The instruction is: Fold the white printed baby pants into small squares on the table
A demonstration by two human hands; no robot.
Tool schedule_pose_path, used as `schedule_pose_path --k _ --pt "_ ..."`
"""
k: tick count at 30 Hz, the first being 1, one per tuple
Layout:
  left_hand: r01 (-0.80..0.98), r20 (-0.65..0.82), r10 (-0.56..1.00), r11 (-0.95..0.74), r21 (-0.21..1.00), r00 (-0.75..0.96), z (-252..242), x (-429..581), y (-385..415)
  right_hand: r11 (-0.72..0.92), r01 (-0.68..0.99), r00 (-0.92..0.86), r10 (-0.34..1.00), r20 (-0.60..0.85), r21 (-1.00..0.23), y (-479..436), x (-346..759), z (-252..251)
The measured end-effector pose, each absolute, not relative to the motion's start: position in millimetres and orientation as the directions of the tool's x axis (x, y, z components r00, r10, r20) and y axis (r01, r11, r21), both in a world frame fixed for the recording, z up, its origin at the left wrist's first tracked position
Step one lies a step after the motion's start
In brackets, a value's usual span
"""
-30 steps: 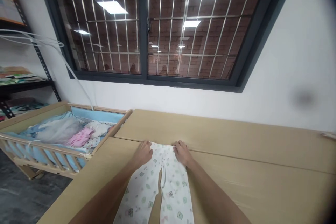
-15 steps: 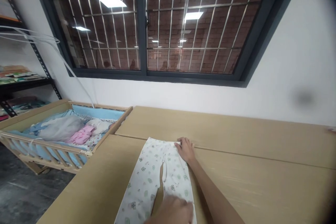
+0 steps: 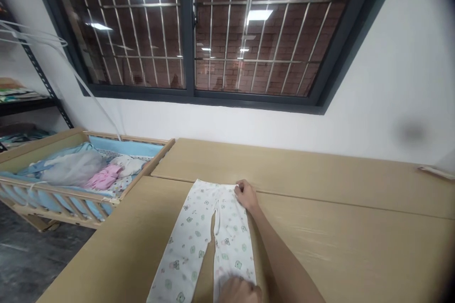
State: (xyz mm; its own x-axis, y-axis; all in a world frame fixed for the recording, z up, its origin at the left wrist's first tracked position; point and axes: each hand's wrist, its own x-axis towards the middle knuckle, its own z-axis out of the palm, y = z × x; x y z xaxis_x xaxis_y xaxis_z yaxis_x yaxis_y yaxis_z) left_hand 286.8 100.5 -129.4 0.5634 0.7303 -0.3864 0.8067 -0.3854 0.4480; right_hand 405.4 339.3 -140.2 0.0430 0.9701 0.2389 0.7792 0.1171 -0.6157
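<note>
White printed pants (image 3: 231, 241), with small green and grey figures, lie flat with the waistband away from me and the legs towards me. My right hand (image 3: 246, 195) is at the waistband's right corner, its fingers closed on the cloth. Low in the view, my left hand (image 3: 240, 290) rests over the right pant leg with curled fingers; the bottom edge cuts it off, and its fingertips are hidden.
Beneath the pants is a tan table (image 3: 341, 246) with a seam across it, against a white wall. At left stands a wooden crib (image 3: 138, 183) holding pink cloth (image 3: 104, 177) and pale bedding. A barred window (image 3: 249, 102) is above, a black shelf (image 3: 28, 105) far left.
My right hand's fingers have drawn in on the waistband corner. My left hand has shifted slightly down along the leg. The view has turned a little, moving the scene left and up.
</note>
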Motion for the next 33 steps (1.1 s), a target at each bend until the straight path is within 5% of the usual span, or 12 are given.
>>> schedule_pose_path --k 7,11,18,22,28,33 --pt "0.733 -0.292 0.716 -0.438 0.52 0.634 -110.8 268.0 80.7 0.11 0.684 0.087 0.969 0.23 -0.721 335.9 404.2 -137.2" --pt "0.619 -0.149 0.74 -0.414 0.667 0.656 -96.4 245.2 69.5 0.092 0.591 0.125 0.971 0.204 -0.801 340.1 398.3 -125.6" --pt "0.516 0.092 0.941 -0.259 0.817 0.326 -75.2 179.0 42.4 0.052 0.488 0.128 0.983 0.13 -0.872 350.8 359.5 -87.0" --pt "0.645 0.189 0.972 -0.235 0.727 0.141 -93.5 124.9 32.1 0.027 0.529 0.087 0.993 0.086 -0.848 354.3 308.6 -80.0" --pt "0.828 0.33 0.94 -0.254 0.5 0.089 -143.7 67.1 18.4 0.032 0.624 0.03 0.997 0.066 -0.781 360.9 227.7 -97.6" --pt "0.949 0.568 0.817 -0.247 0.194 0.097 -166.5 54.7 15.9 0.143 0.668 -0.092 0.99 0.11 -0.73 334.6 192.9 -97.5"
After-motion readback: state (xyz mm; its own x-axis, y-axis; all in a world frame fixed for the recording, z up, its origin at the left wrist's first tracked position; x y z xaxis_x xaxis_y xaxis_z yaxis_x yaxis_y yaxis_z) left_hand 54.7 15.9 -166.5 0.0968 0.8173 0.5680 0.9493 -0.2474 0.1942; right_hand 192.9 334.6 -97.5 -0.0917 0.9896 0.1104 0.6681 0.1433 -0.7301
